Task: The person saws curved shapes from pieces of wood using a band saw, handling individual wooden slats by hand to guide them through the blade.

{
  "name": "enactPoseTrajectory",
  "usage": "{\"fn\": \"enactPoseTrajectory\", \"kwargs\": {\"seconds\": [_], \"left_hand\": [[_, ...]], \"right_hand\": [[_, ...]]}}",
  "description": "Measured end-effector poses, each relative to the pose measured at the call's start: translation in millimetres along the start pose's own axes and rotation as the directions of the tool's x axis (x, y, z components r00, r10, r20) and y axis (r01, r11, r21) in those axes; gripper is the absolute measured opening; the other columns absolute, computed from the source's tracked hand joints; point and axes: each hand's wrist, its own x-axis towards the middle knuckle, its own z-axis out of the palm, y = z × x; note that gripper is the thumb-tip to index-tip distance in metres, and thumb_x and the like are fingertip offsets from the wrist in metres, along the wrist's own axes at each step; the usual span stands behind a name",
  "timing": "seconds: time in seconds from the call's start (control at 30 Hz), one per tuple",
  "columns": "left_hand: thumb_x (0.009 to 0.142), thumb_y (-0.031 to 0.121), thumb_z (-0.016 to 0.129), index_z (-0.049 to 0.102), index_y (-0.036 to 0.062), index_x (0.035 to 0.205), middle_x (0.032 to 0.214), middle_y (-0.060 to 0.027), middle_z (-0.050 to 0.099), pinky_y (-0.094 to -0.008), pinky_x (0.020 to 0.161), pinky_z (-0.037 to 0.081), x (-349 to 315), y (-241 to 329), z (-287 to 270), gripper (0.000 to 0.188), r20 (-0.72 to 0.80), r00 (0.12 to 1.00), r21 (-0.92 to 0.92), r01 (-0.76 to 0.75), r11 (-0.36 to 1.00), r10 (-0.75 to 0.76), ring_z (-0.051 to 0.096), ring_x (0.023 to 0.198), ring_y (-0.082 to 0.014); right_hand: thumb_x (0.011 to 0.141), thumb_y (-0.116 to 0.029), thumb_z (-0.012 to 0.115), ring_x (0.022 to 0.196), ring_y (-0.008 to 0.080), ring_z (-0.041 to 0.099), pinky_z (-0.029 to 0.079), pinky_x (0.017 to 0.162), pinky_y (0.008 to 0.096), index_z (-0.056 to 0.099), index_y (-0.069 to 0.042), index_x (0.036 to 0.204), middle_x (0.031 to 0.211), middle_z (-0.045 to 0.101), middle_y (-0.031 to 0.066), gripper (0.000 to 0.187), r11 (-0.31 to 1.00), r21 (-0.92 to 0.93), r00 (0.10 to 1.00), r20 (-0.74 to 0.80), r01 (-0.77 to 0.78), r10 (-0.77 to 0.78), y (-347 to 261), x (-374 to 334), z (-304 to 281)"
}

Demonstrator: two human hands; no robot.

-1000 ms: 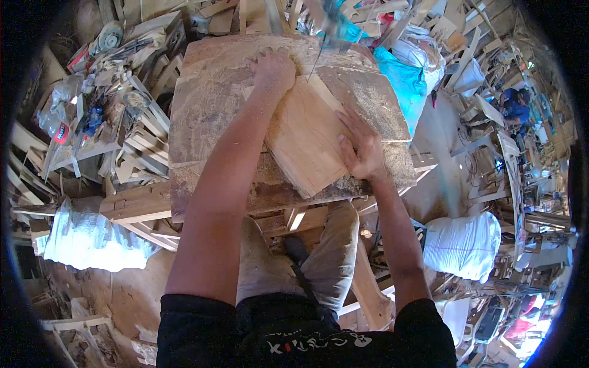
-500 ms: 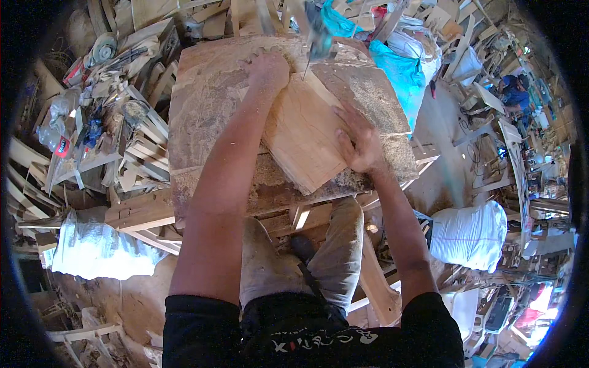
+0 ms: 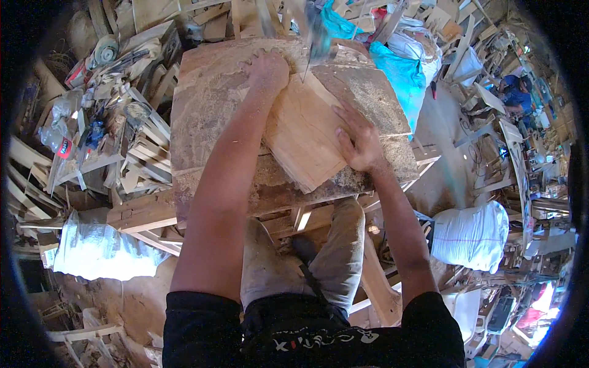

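A flat, pale wooden board point(image 3: 307, 136) lies at a slant on the worn, sawdust-covered worktable point(image 3: 205, 132). At its far corner stands a thin upright saw blade point(image 3: 305, 72), below a blurred blue-grey machine part point(image 3: 319, 40). My left hand point(image 3: 268, 69) rests at the board's far left edge, left of the blade, fingers spread toward the tabletop. On the board's right side, my right hand point(image 3: 361, 140) grips the edge, its thumb over the top face. My right fingers point toward the far side; their undersides are hidden.
Wood offcuts point(image 3: 144, 153) are heaped to the left, with a clear plastic bottle point(image 3: 58, 142) among them. A turquoise sack point(image 3: 399, 73) stands against the table's far right side. White sacks point(image 3: 471, 236) sit farther right. Another person point(image 3: 515, 92) is in the distance at right.
The board has slid very slightly away from me toward the blade, both hands keeping their places on it. The view has shifted a little.
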Motion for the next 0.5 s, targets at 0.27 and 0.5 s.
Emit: {"fn": "enactPoseTrajectory", "kwargs": {"seconds": [0.27, 0.5], "left_hand": [[0.098, 0.023, 0.051, 0.061, 0.0062, 0.135, 0.143, -0.0212, 0.053, -0.0764, 0.111, 0.027, 3, -1, 2, 0.041, 0.001, 1.0, 0.011, -0.006, 1.0, 0.006, 0.049, 0.136, -0.042], [0.098, 0.022, 0.051, 0.061, 0.0048, 0.133, 0.142, -0.021, 0.053, -0.0762, 0.111, 0.028, 11, 0, 5, 0.04, 0.002, 1.0, -0.044, 0.005, 0.999, -0.005, 0.05, 0.136, -0.0412]], "right_hand": [[0.094, -0.011, 0.06, 0.137, 0.0477, 0.052, 0.043, 0.115, 0.0492, 0.057, -0.003, 0.144, 0.151, 0.05, 0.0295, 0.051, 1.0, 0.006, 1.0, -0.01, 0.006, -0.006, 6, 1, 4], [0.094, -0.01, 0.061, 0.14, 0.0462, 0.048, 0.041, 0.117, 0.0482, 0.057, -0.003, 0.144, 0.152, 0.049, 0.029, 0.051, 1.0, 0.014, 1.0, -0.014, 0.002, -0.002, 2, 3, 2]]}}
